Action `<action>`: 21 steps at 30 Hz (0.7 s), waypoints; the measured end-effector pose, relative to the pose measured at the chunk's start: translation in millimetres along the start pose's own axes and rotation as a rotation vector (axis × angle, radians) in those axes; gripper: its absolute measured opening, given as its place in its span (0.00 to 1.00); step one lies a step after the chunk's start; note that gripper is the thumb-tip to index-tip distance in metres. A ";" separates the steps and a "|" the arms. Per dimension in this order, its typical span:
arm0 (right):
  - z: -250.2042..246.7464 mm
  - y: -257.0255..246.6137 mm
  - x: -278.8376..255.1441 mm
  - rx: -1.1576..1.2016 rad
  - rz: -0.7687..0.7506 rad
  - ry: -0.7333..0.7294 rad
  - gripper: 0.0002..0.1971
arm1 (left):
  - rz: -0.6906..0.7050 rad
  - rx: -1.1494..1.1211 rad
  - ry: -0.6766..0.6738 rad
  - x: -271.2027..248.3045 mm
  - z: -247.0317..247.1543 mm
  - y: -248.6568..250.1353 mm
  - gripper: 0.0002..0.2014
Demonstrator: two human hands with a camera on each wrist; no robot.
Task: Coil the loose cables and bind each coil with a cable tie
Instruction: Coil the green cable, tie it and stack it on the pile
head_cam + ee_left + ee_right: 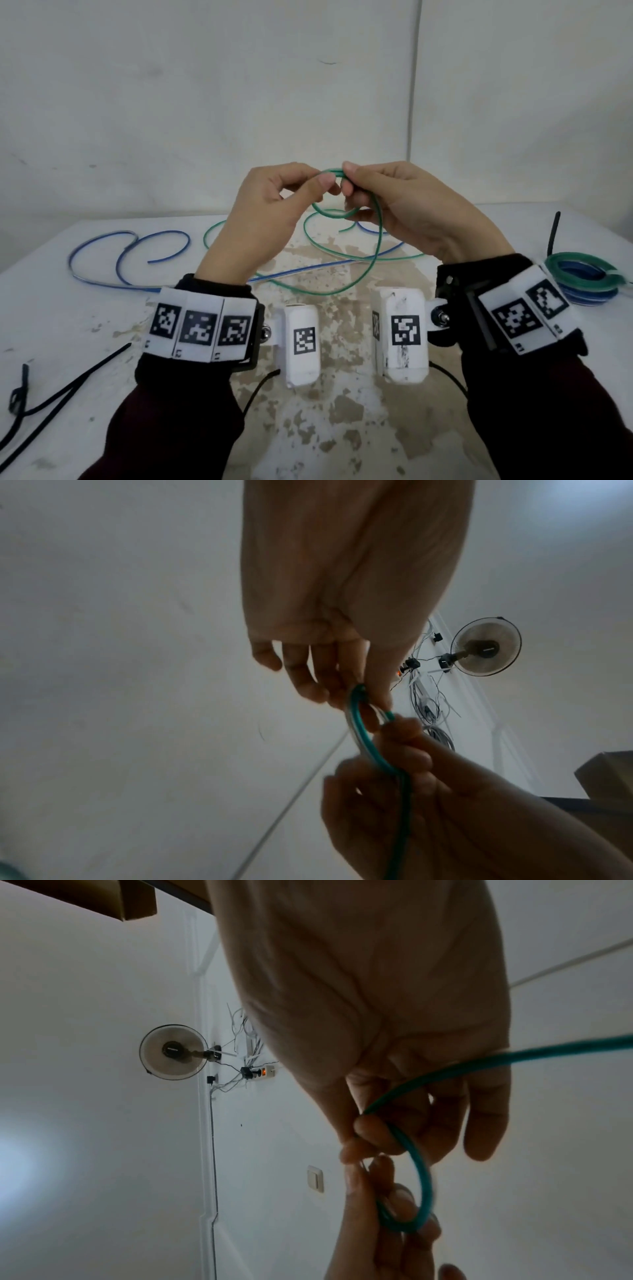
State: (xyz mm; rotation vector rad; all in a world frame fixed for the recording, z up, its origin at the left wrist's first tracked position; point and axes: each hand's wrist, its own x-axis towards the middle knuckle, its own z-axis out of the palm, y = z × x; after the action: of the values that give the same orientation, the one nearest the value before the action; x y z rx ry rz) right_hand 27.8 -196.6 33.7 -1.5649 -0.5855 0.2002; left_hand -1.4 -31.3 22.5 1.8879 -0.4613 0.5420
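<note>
Two hands are raised above a white, stained desk (102, 308), meeting at the middle of the head view. A green cable (371, 260) is pinched between thumb and forefinger of the left hand (263, 219), and the same cable is gripped by the curled fingers of the right hand (407, 212), just beside the left fingertips. A small loop of the cable is formed between the two hands; the rest hangs down in a larger loop and trails across the desk behind them. From the left wrist view, the green cable (366, 739) is seen curving from the left hand (342, 593) into the right hand (445, 804). A loose blue cable (130, 250) lies in curves on the desk to the left, passing beneath the hands. At the right edge of the desk, a finished coil of green and blue cable (585, 277) is seen, with a black cable tie (554, 233) standing up just behind it. More black ties (68, 387) lie at the near left.
</note>
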 end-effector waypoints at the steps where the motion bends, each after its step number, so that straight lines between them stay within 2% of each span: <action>1: 2.5 -0.2 0.8 0.057 0.010 0.003 0.18 | 0.002 0.020 0.070 0.9 0.3 -1.7 0.09; 4: 7.6 1.0 2.3 0.178 0.016 -0.035 0.18 | 0.024 0.025 0.199 1.0 1.6 -1.5 0.10; 6: 8.5 1.4 2.5 0.188 0.000 -0.043 0.18 | 0.023 0.044 0.175 0.4 2.4 0.9 0.12; 8: 6.9 1.7 2.6 0.147 -0.004 -0.028 0.18 | -0.092 -0.002 0.028 1.2 2.8 3.1 0.16; 10: 5.4 2.6 2.0 0.018 -0.034 -0.041 0.18 | -0.217 -0.132 -0.176 2.3 0.9 1.8 0.18; 12: 4.6 4.0 2.0 -0.081 -0.063 -0.061 0.18 | -0.206 -0.224 -0.285 1.2 0.2 -0.3 0.17; 14: 5.8 3.9 2.6 -0.082 -0.078 -0.060 0.16 | -0.155 -0.277 -0.261 0.2 1.0 -0.3 0.16; 17: 5.9 3.4 2.2 0.103 -0.048 -0.091 0.17 | -0.098 -0.346 -0.126 1.6 2.8 2.7 0.16; 19: 5.7 2.4 0.4 0.213 -0.034 -0.121 0.17 | -0.106 -0.376 -0.066 4.0 1.5 4.5 0.16; 21: 7.1 1.1 -1.2 0.265 -0.041 -0.138 0.17 | -0.171 -0.426 -0.054 5.0 0.0 6.2 0.14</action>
State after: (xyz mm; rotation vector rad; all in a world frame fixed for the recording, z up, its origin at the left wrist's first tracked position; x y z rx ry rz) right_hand 23.7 -191.0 31.7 -1.2887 -0.6698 0.3431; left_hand -0.7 -33.9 30.0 1.5162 -0.4088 0.2542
